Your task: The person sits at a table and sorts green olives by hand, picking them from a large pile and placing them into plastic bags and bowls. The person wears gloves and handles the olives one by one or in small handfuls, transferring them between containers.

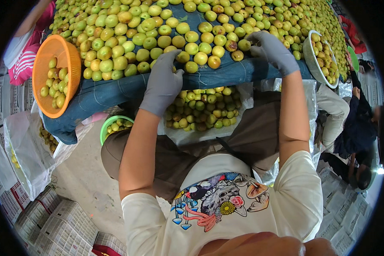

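Observation:
Yellow-green jujubes, several with brown patches, lie on a blue cloth draped over a raised sorting surface. At its front edge is my left hand in a grey glove. Its index finger and thumb are apart beside the jujubes, but its palm is hidden, so I cannot tell if it holds one. My right hand, gloved alike, reaches over the cloth farther right. Its fingers curve, with a gap to the thumb, close to a jujube. I see nothing held there.
An orange basket stands left and a white basket right, both with jujubes. Below the edge, between my knees, is a lined container of jujubes. A green basket sits by my left leg. Other people are at both sides.

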